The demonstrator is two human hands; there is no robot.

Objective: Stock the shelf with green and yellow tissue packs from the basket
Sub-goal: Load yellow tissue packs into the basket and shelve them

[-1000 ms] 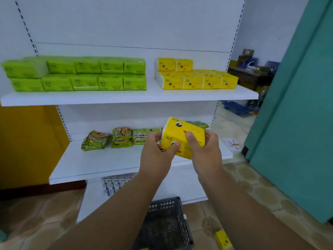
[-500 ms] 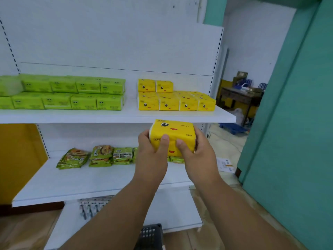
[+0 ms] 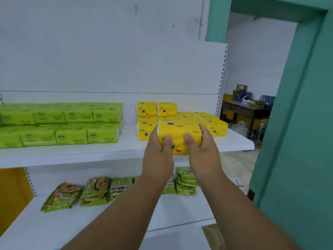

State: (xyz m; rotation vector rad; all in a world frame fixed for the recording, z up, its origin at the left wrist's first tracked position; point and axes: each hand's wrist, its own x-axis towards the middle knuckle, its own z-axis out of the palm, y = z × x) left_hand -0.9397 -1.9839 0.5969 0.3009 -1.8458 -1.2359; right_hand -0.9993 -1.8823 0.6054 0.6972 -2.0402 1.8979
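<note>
A yellow tissue pack (image 3: 179,133) with a smiling face is held in front of the upper shelf (image 3: 108,152), at the shelf's front edge. My left hand (image 3: 158,154) grips its left end and my right hand (image 3: 200,150) grips its right end, thumbs on the near face. Behind it, yellow tissue packs (image 3: 156,110) are stacked on the shelf's right half. Green tissue packs (image 3: 72,123) in two layers fill the left half. The basket is out of view.
Green snack bags (image 3: 93,192) lie on the lower shelf (image 3: 54,226). A teal wall (image 3: 302,141) stands close on the right, with a doorway to a room holding a cluttered wooden table (image 3: 245,109).
Both hands have raised the yellow pack from lower-shelf height to the upper shelf's front edge and turned it level. The view has risen, and the basket has dropped out of sight.
</note>
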